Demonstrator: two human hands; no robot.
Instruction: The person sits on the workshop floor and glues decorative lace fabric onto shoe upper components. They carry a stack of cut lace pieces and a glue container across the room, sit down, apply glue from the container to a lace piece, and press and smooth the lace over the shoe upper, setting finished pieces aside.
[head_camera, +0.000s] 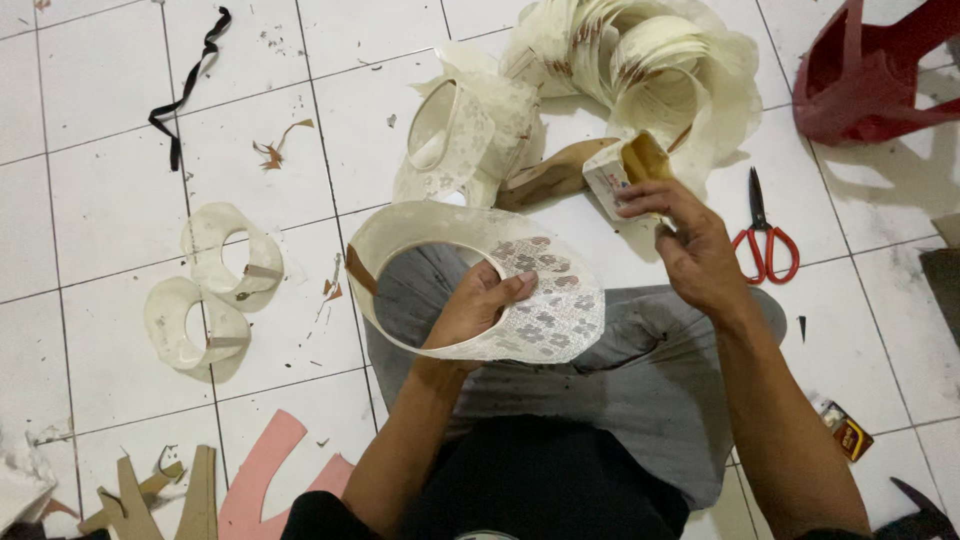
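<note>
Left hand (478, 305) grips cream lace-covered band (480, 280) over lap; right hand (690, 245) clasps small box (625, 172), possibly glue.

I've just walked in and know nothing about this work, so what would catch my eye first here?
First, the big cream hat-brim piece with a flowered patterned section, held in the left hand over the person's lap. Next, the right hand lifts a small block with a tan pad just above it. Behind, a heap of similar cream pieces fills the top of the white tiled floor, with red-handled scissors at right.
</note>
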